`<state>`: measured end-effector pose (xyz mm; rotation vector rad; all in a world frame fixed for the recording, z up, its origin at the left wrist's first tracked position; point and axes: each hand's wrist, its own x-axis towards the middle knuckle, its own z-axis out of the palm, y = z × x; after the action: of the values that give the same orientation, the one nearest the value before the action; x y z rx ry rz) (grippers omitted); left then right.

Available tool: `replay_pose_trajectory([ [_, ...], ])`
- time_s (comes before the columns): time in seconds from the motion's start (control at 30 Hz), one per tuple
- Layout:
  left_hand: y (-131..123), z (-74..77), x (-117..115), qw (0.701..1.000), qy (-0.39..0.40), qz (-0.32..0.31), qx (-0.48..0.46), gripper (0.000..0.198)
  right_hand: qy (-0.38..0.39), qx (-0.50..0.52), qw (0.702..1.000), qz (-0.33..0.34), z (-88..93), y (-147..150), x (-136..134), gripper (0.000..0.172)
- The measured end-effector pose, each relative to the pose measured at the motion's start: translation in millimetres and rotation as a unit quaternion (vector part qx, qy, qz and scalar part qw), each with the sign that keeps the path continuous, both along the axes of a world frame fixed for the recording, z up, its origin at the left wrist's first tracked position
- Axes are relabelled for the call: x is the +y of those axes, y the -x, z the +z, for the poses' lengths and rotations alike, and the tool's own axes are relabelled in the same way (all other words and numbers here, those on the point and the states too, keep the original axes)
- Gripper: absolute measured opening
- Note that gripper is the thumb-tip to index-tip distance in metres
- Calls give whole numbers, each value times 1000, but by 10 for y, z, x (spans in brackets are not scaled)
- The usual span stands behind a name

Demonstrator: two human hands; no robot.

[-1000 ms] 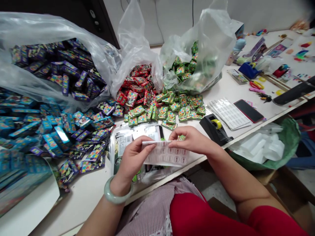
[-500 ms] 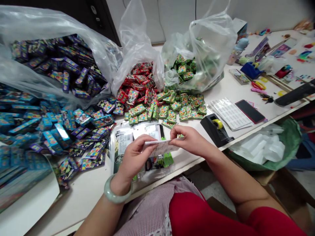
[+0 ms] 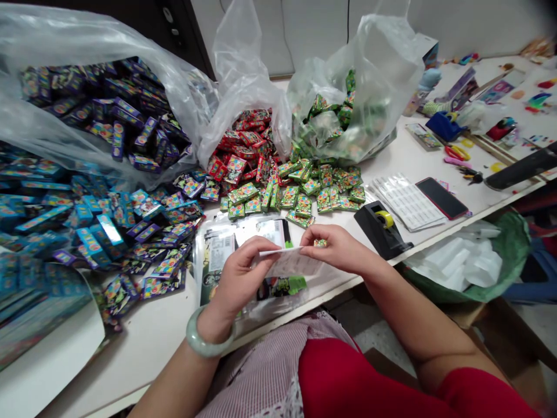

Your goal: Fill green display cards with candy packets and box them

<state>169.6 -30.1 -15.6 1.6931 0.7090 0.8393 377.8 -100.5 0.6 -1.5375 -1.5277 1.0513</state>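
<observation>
Above the table's front edge I hold a white printed sheet [image 3: 295, 264], which resembles the label sheets lying to the right. My left hand [image 3: 239, 276] pinches its left end between thumb and fingers. At the other end, the fingers of my right hand [image 3: 333, 249] are closed on the sheet's upper edge. A small green packet [image 3: 321, 242] shows by the right hand's curled fingers; whether that hand grips it I cannot tell. Beneath both hands lie clear plastic sleeves [image 3: 221, 252] with dark and green printed pieces, partly covered by the sheet.
Green packets [image 3: 303, 204], red packets [image 3: 237, 168], purple boxes [image 3: 145, 133] and blue boxes [image 3: 93, 244] are heaped beyond, partly in plastic bags. Rightward stand a black tape dispenser [image 3: 380, 229], label sheets [image 3: 409, 200] and a phone [image 3: 441, 196]. A green-rimmed bag [image 3: 517, 267] hangs below the edge.
The sheet has tilted slightly and shows more of its face. The small green packet by my right hand is more visible. The clear bag at the back has shifted shape.
</observation>
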Motion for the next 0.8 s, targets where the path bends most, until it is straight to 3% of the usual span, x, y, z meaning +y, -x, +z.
replay_pose_trajectory([
  [0.1,4,-11,-2,1000,17,8,12,7,-24,-12,999,-30,-17,6,8,8],
  [0.3,26,-82,7,990,125,45,46,11,-57,-44,996,-49,-30,31,5,9],
  [0.43,6,-122,11,982,177,49,37,15,-35,-50,997,-52,-41,37,-5,26],
  [0.57,-22,-123,-5,974,223,47,-1,19,-15,-75,997,-14,-61,37,-3,9],
  [0.8,14,-87,-22,978,195,68,4,24,15,-34,999,3,-62,64,-4,11],
])
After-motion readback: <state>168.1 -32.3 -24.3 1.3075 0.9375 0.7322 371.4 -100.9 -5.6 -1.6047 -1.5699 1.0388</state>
